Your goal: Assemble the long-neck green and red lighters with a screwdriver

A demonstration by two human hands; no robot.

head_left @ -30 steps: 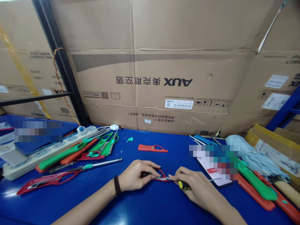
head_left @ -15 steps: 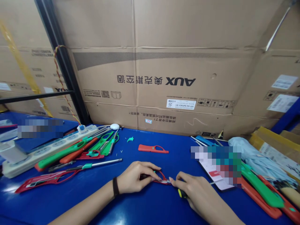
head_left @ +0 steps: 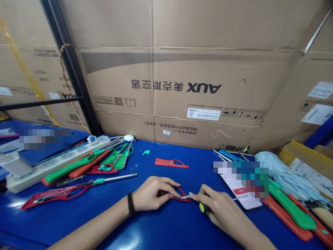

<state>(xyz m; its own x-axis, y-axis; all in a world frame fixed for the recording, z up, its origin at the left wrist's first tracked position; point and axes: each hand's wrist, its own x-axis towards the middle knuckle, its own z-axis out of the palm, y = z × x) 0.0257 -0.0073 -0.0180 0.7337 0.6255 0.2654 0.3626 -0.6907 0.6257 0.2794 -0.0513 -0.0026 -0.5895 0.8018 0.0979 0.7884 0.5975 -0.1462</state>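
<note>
My left hand [head_left: 149,195] is closed on a red lighter casing [head_left: 182,191] low over the blue table. Its looped end sticks out to the right of the fingers, and the rest is hidden by the hand. With thumb and forefinger, my right hand [head_left: 220,205] touches a small pale metal piece [head_left: 188,196] at the casing's right end. Tucked in that same hand is a screwdriver [head_left: 204,208], its yellow-and-black handle end pointing left and its thin shaft to the right. Beyond both hands lies another red lighter casing [head_left: 166,162].
Left, lighters and a red lighter shell [head_left: 49,197] lie beside a white power strip [head_left: 75,154]. A green clip [head_left: 146,152] and tiny scraps lie behind. Right are a phone [head_left: 251,204], green lighter [head_left: 293,205] and blue bag [head_left: 286,173]. Cardboard [head_left: 166,34] stands behind.
The view has shifted slightly. Both hands keep almost the same pose, the left still on the casing and the right still at its end with the screwdriver in the palm.
</note>
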